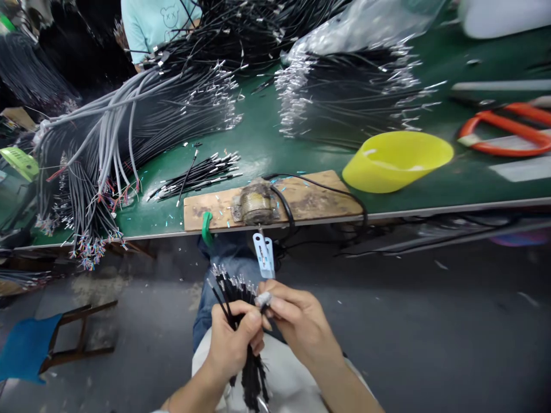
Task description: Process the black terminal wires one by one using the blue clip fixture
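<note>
My left hand is closed round a bundle of short black cables with stripped, silvery ends pointing up and away from me. Thumb and forefinger of my right hand pinch a small whitish-grey piece at the end of one cable, right beside my left thumb. Whether that piece is a sleeve or foil wrapping I cannot tell. Just beyond the hands, a light blue clothes-peg-like clip hangs from the shaft of a small motor fixed on a wooden board.
A green table carries a pile of short black cables, larger cable bundles, grey cables, a yellow cut container and orange-handled scissors. Across it is a person in a light blue shirt. A blue chair stands left.
</note>
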### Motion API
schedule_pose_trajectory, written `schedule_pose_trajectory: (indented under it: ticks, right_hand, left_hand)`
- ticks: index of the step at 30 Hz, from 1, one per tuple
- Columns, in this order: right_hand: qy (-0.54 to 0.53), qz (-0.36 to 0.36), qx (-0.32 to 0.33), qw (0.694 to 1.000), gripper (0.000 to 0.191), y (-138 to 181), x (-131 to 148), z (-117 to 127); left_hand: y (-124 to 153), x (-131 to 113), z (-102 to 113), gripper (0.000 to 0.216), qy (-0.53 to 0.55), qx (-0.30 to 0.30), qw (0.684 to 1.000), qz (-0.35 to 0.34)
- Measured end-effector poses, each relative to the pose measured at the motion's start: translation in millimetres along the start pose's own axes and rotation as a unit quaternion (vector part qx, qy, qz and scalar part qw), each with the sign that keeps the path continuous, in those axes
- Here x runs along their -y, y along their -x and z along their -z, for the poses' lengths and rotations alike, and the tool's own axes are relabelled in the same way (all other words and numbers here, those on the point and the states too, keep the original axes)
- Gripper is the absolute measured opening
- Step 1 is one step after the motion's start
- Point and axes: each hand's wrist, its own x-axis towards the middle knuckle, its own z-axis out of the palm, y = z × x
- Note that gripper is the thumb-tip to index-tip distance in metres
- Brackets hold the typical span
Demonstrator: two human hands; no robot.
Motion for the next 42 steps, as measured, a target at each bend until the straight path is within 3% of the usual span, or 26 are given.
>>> schedule_pose_trajectory:
  ticks: [3,6,12,14,16,18,19,21,23,24,26,28,33,35,38,42]
  right_hand:
    - [0.009,-0.027,-0.005,1.0,0.021,-4,8,3]
    - [0.07,0.01,0.004,0.997,0.014,-4,15,5]
    - [0.05,0.017,-0.007,0.999,0.027,0,9,-1]
    - [0.104,0.074,-0.048,0.991,0.023,2,4,-4]
    - [0.208,0.187,-0.104,0.954,0.016,2,2,-6]
    - [0.294,0.285,-0.131,0.903,0.016,1,2,-6]
    - [0.311,0.301,-0.125,0.893,0.016,-1,3,-4]
    - [0.276,0.25,-0.075,0.925,0.014,-5,7,0]
    - [0.161,0.109,0.008,0.981,0.02,-9,12,5]
    - [0.095,0.024,0.054,0.994,0.027,-12,15,8]
    - [0.003,-0.12,0.126,0.985,0.039,-17,18,13]
    - [-0.007,-0.181,0.136,0.974,0.043,-24,20,18]
    - [0.102,-0.091,0.006,0.991,0.047,-49,28,15]
    - [0.121,-0.069,-0.001,0.99,0.053,-58,33,8]
    - [0.087,-0.092,0.025,0.992,0.053,-62,37,-3]
    - [-0.004,-0.129,0.014,0.992,0.049,-59,34,-10]
  left_hand:
    - [2,-2,2,0.046,-0.015,-0.002,1.0,0.014]
    - [3,-4,3,0.045,-0.035,-0.011,0.999,0.025]
    - [4,-7,-3,0.037,-0.12,-0.051,0.991,-0.031]
    - [4,-9,-8,0.035,-0.139,-0.107,0.982,-0.074]
    - [2,-10,-12,0.036,-0.159,-0.153,0.97,-0.105]
    - [0,-10,-13,0.038,-0.159,-0.152,0.971,-0.097]
    - [-2,-10,-13,0.04,-0.154,-0.143,0.974,-0.088]
    - [-5,-10,-9,0.043,-0.154,-0.123,0.977,-0.082]
    - [-8,-13,-5,0.041,-0.177,-0.095,0.975,-0.097]
    - [-9,-15,-3,0.038,-0.192,-0.079,0.972,-0.106]
    - [-10,-19,0,0.028,-0.213,-0.056,0.968,-0.117]
    - [-10,-22,2,0.019,-0.219,-0.054,0.967,-0.12]
    - [-8,-20,4,0.01,-0.255,-0.075,0.954,-0.14]
    - [-8,-19,5,0.01,-0.253,-0.087,0.951,-0.153]
    - [-15,-21,9,0.012,-0.246,-0.091,0.951,-0.161]
    - [-30,-24,13,0.016,-0.242,-0.049,0.963,-0.11]
